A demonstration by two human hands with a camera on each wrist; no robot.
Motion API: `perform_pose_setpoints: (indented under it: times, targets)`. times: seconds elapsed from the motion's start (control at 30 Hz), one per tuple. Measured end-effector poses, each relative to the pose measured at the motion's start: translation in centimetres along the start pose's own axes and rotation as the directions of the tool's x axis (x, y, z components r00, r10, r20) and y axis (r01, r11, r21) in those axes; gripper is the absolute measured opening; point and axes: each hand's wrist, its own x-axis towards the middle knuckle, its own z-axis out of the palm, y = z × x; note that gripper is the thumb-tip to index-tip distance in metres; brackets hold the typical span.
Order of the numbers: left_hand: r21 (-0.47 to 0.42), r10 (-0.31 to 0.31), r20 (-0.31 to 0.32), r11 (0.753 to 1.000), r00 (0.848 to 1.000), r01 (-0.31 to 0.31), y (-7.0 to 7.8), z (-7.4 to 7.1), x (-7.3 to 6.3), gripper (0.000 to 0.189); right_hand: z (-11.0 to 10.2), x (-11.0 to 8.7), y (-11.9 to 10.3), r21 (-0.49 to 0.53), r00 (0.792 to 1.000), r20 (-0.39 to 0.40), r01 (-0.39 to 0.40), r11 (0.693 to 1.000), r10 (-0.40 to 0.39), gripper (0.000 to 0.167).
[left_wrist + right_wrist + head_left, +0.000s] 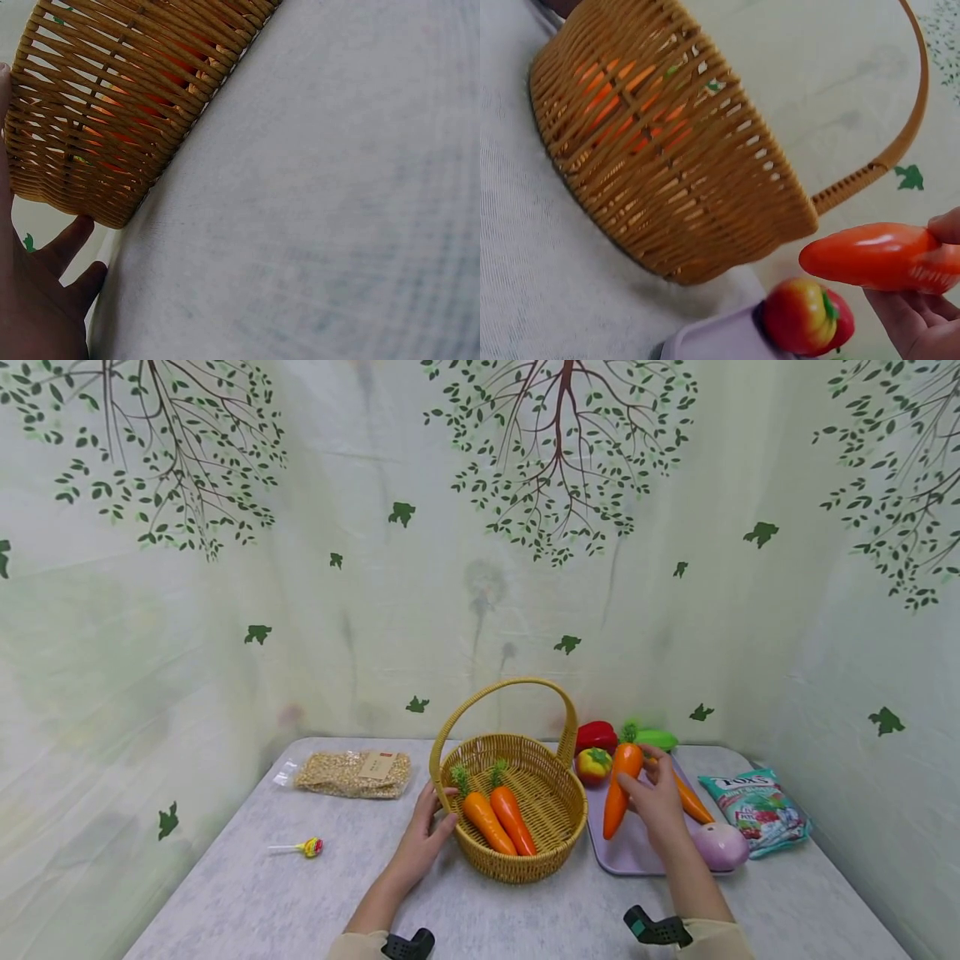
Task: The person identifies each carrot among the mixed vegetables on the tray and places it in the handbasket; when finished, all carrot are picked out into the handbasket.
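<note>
Lollipop point(312, 847): lying toward the worktop's point(247, 877) left edge, stick pointing left.
Grain bag point(352, 774): flat near the far left corner, label on top.
Left hand point(422, 835): fingers spread against the basket's left side; light steadying probably enough, no tugging.
Wicker basket point(517, 867): upright, mid-worktop; best entered over the rim, in front of the handle's point(567, 710) right foot.
Pair of carrots point(513, 818): inside the basket, side by side, tips toward the near rim; any third best laid parallel, on their right.
Lilac tray point(626, 860): right of the basket, carrying a red pepper point(596, 737) and apple-like fruit point(594, 766) at the far left corner, a green vegetable point(662, 740), kind unclear, at the far edge.
Held carrot point(617, 802): aloft above the tray's left edge, tip down; best raised clear of the rim, then eased down rather than dropped.
Right hand point(662, 802): thumb and fingers pinching the held carrot, well apart from the left.
Tray carrot point(692, 802): partly hidden behind the right hand.
Purple eggplant point(720, 846): kind judged from colour, at the tray's near right corner.
Fox's bag point(753, 814): just beyond the tray's right edge.
</note>
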Motion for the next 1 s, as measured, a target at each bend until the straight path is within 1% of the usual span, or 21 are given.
perform_pose_setpoints:
  times: [0.17, 0.27, 0.37, 0.47, 0.6, 0.7, 0.77, 0.93, 1.0]
  targets:
    - [-0.001, 0.004, 0.007, 1.0, 1.0, -0.004, -0.1, 0.0, -0.1, 0.04, 0.7, -0.7, -1.0, 0.044, 0.998, -0.014, 0.06, 0.997, -0.059, 0.069]
    - [0.008, 0.004, 0.002, 1.0, 1.0, -0.004, -0.2, -0.1, -0.1, 0.041, 1.3, -1.1, -1.5, 0.077, 0.994, -0.005, 0.106, 0.991, -0.106, 0.068]
    - [0.012, -0.003, -0.006, 1.0, 1.0, 0.003, -0.2, -0.1, -0.1, 0.042, 2.0, -1.4, -1.8, 0.089, 0.988, 0.011, 0.15, 0.985, -0.152, 0.066]
    - [0.004, -0.017, -0.007, 1.0, 1.0, 0.017, -0.1, -0.2, -0.1, 0.042, 2.7, -1.6, -2.0, 0.092, 0.984, 0.029, 0.174, 0.981, -0.177, 0.065]
    - [-0.01, -0.014, -0.006, 1.0, 1.0, 0.014, -0.1, -0.1, -0.1, 0.041, 3.5, -2.1, -2.0, 0.108, 0.977, 0.048, 0.203, 0.973, -0.209, 0.066]
    - [-0.002, -0.009, -0.004, 1.0, 1.0, 0.009, -0.2, -0.1, -0.1, 0.041, 4.1, -2.5, -2.1, 0.133, 0.968, 0.053, 0.237, 0.962, -0.246, 0.065]
    - [0.012, -0.02, 0.0, 1.0, 1.0, 0.02, -0.3, -0.1, -0.1, 0.042, 4.6, -2.7, -2.1, 0.147, 0.964, 0.061, 0.249, 0.957, -0.261, 0.065]
    - [0.024, -0.052, 0.011, 0.998, 0.999, 0.052, -0.1, -0.1, 0.0, 0.043, 5.6, -2.9, -1.9, 0.161, 0.95, 0.11, 0.272, 0.949, -0.291, 0.065]
    - [0.019, -0.047, 0.01, 0.999, 0.999, 0.047, -0.1, -0.1, 0.0, 0.043, 6.1, -3.0, -1.7, 0.151, 0.943, 0.132, 0.287, 0.946, -0.307, 0.065]
